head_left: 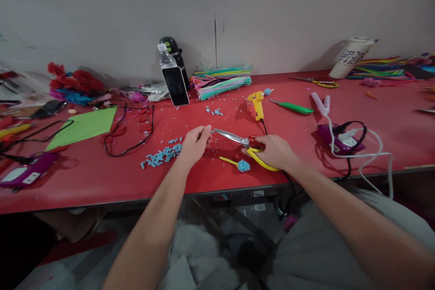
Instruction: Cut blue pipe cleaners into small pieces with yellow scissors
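Observation:
My right hand (276,150) is wrapped round the handles of a pair of scissors (234,137) with red and yellow grips. The blades point left and end close to my left hand (197,143). Thumb and fingers of that hand pinch a small blue piece (213,131), which shows at the blade tips. To its left lies a loose pile of short blue pieces (162,156). Below the scissors rests a yellow stem (228,161) with a blue cluster (243,166) at its end.
A yellow glue gun (257,105), a green-handled cutter (294,108) and more scissors (319,82) lie beyond my right hand. A phone (176,86) leans on bottles before bundled pipe cleaners (222,84). Cords run from a purple power strip (341,139). Green paper (83,128) lies left.

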Demonstrator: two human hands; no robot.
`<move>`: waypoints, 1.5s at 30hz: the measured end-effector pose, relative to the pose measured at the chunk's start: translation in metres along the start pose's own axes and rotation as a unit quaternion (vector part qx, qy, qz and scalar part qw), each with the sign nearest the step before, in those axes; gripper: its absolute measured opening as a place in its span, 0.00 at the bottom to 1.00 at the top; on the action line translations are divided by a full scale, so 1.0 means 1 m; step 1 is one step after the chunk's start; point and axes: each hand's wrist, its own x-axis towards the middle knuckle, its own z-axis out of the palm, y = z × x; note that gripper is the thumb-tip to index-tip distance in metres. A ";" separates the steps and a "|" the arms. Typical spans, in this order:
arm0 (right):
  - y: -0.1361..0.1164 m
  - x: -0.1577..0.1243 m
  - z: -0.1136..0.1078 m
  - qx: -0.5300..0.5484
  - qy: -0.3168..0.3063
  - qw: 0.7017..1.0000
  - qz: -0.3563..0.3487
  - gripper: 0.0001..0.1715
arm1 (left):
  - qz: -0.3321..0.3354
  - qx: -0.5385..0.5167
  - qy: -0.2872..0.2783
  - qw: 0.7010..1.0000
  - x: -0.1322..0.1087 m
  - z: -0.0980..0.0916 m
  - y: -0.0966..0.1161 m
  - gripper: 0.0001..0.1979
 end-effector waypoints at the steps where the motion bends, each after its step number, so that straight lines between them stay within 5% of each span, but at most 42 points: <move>1: 0.000 0.000 0.000 -0.001 0.000 1.000 -0.001 0.27 | -0.001 0.001 -0.001 1.000 0.000 0.000 0.000 0.22; 14: -0.001 0.002 0.002 -0.022 0.014 0.999 0.023 0.27 | 0.012 0.020 0.000 1.000 -0.001 -0.001 0.001 0.21; 22: -0.002 0.002 0.002 -0.005 0.006 1.000 0.016 0.30 | 0.066 0.288 0.129 0.946 -0.007 -0.055 -0.018 0.15; 25: -0.003 0.003 0.002 -0.014 0.005 1.000 0.020 0.30 | 0.067 0.335 0.179 0.922 -0.005 -0.071 -0.025 0.10; 28: -0.005 0.003 0.001 -0.014 0.006 1.000 0.026 0.31 | 0.050 0.355 0.196 0.913 0.004 -0.075 -0.024 0.16; 36: -0.007 0.002 0.003 -0.014 0.011 0.999 0.034 0.30 | -0.031 0.380 0.058 0.923 0.073 -0.033 -0.003 0.09; 41: -0.007 0.002 0.003 -0.023 0.000 0.999 0.032 0.27 | -0.040 0.381 -0.037 0.923 0.118 -0.002 -0.010 0.08; 45: -0.007 0.002 0.002 -0.022 0.001 0.999 0.035 0.25 | -0.058 0.368 -0.051 0.926 0.136 0.012 -0.020 0.10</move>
